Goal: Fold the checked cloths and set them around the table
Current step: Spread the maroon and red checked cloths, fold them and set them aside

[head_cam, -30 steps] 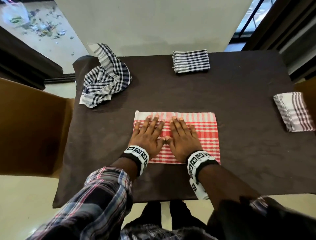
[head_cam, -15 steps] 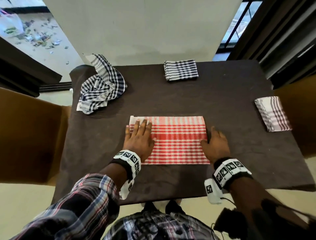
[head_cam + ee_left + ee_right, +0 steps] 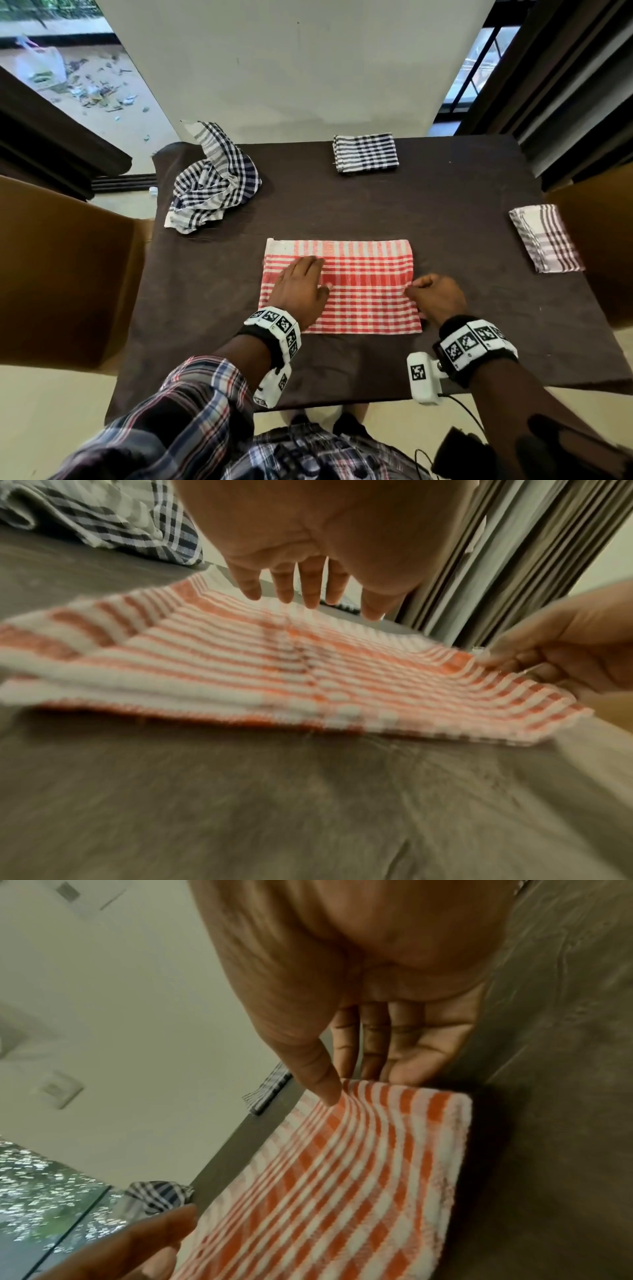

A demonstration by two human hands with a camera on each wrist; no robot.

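**Red cloth half folded, pinched at its right edge**

Table (image 3: 445, 212) came first by size: a square top under a dark brown covering, matte and faintly creased, with tan chair backs at its left and right sides. On it, near the person's edge, lay the red-and-white checked cloth (image 3: 363, 284), a woven rectangle folded into several layers, its far strip paler and striped only. A blue-and-white checked cloth (image 3: 212, 185) sat crumpled in a loose heap at the far left corner. Two smaller folded cloths lay flat, well apart: a dark navy checked one (image 3: 365, 152) at the far edge and a pale one with maroon stripes (image 3: 546, 238) at the right edge.

The left hand (image 3: 301, 291) lay palm down on the left part of the red cloth, fingers straight and slightly parted, tips toward the far edge. The right hand (image 3: 435, 296) was at the cloth's right edge, its thumb on top and fingers underneath, pinching the layers and raising that edge slightly off the covering. The wrist views were blurred.
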